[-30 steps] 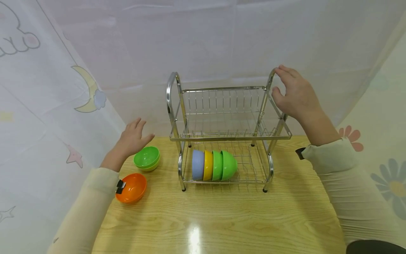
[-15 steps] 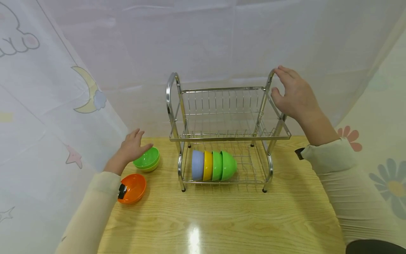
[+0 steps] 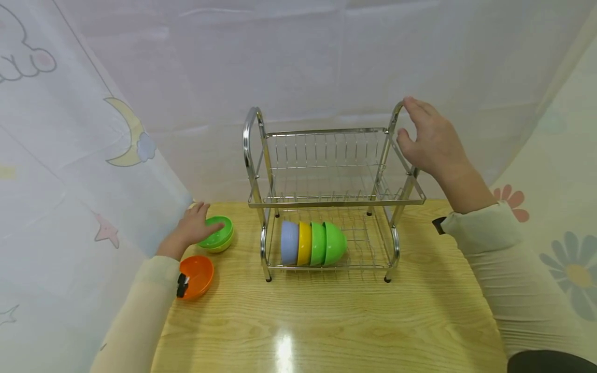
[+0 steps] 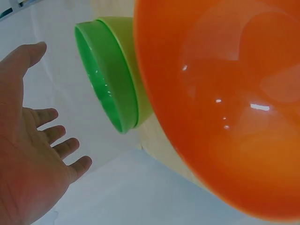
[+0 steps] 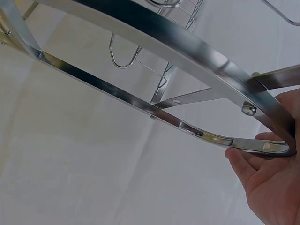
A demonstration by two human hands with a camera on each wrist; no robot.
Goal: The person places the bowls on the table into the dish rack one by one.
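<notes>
Nearest to me on the left, an orange bowl point(image 3: 199, 277) sits on the wooden table point(image 3: 326, 321), with a black wrist mount point(image 3: 182, 285) overlapping it in my head view. I can't judge the gap; a dipping wrist could knock that bowl.

Just beyond, the left hand point(image 3: 191, 228) is spread, thumb well away from the fingers, holding nothing. My left wrist camera shows it apart from a green bowl point(image 3: 225, 234) nested in a yellow-green bowl point(image 3: 223, 247) on the table. If the thumb lands on the rim off-centre, I think the pair could tip, and a shallow pinch might bring both instead of one.

Farther in stands the chrome rack point(image 3: 336, 203), a row of bowls point(image 3: 318, 243) on their sides on its lower tier; a bump could set the end one rolling.

The right hand point(image 3: 431, 137) rests on the rack's top right frame, fingers fairly straight, thumb apart. Leaning hard there could slide or tilt the rack towards the curtain point(image 3: 298, 62) behind.
</notes>
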